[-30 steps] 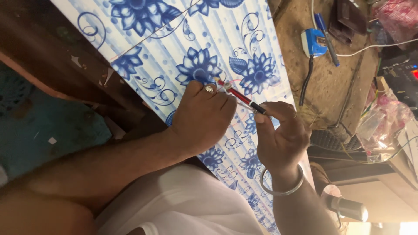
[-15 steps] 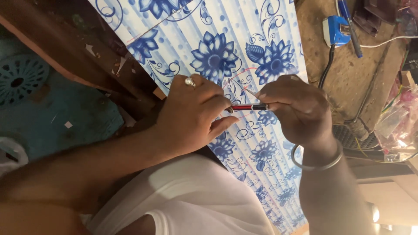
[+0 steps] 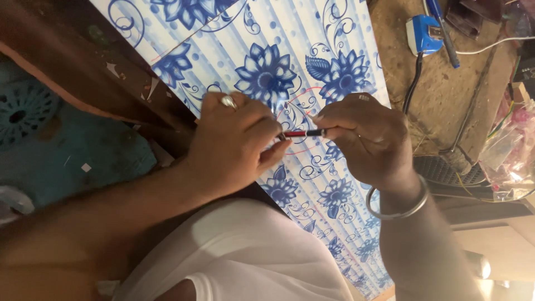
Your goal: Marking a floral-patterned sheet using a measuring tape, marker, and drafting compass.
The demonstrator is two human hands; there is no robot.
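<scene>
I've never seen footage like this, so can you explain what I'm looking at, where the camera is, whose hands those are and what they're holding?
There is no machine here. The camera sits on a person's head and looks down at their own two bare hands. The left hand, with a ring, and the right hand, with a bangle on the wrist, both grip a thin red pen between them. Under it lies a panel printed with blue flowers, bearing red marks. Beside it, on a worn bench, is a small blue box with a cable.

Bare floral panel [image 3: 312, 33] lies open above both hands; blue tool [image 3: 422, 34] flanks right.
</scene>
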